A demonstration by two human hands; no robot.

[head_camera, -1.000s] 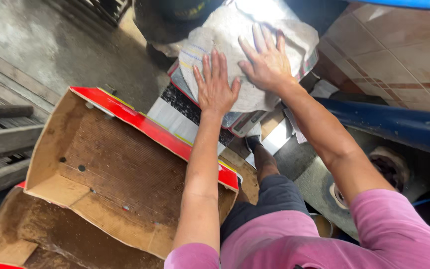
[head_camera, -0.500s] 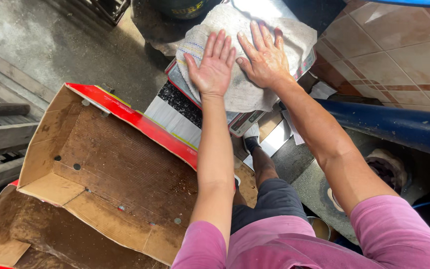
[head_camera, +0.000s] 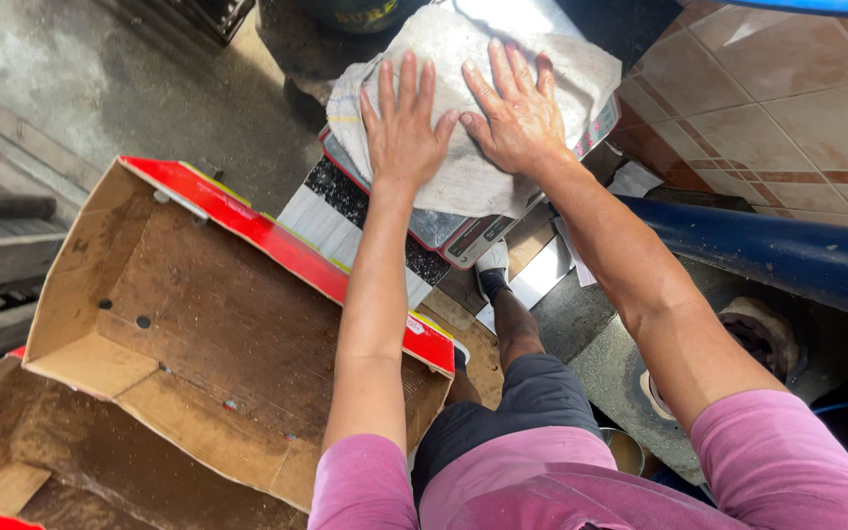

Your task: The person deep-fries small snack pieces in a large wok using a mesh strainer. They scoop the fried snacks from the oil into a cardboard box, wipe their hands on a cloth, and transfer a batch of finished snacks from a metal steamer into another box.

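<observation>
Both hands lie flat, fingers spread and gripping nothing, on a grey-white sack [head_camera: 463, 167] in the upper middle of the frame. The left hand [head_camera: 402, 123] presses palm-down on the sack's left half, its fingers pointing toward the top edge; the right hand [head_camera: 514, 113] lies just beside it on the right half, thumb tip close to the left hand's thumb. The sack is crumpled and drapes over a stack [head_camera: 444, 231] of flat printed packages whose red-edged corners show below it, in the centre of the frame. Under the stack a black and white striped panel [head_camera: 331, 211] slants down toward the left. At lower left stands an open cardboard box [head_camera: 208, 324], brown and stained inside, with a red outer rim running from upper left to the centre; a second box [head_camera: 51, 481] sits under it in the lower left corner. The left forearm crosses above the red rim. At the right a blue pipe [head_camera: 768, 255] runs across, with tan tiles [head_camera: 768, 108] above it in the upper right. The person's pink sleeves fill the bottom edge, and a leg in dark shorts with a white shoe [head_camera: 493, 265] shows between the arms.
</observation>
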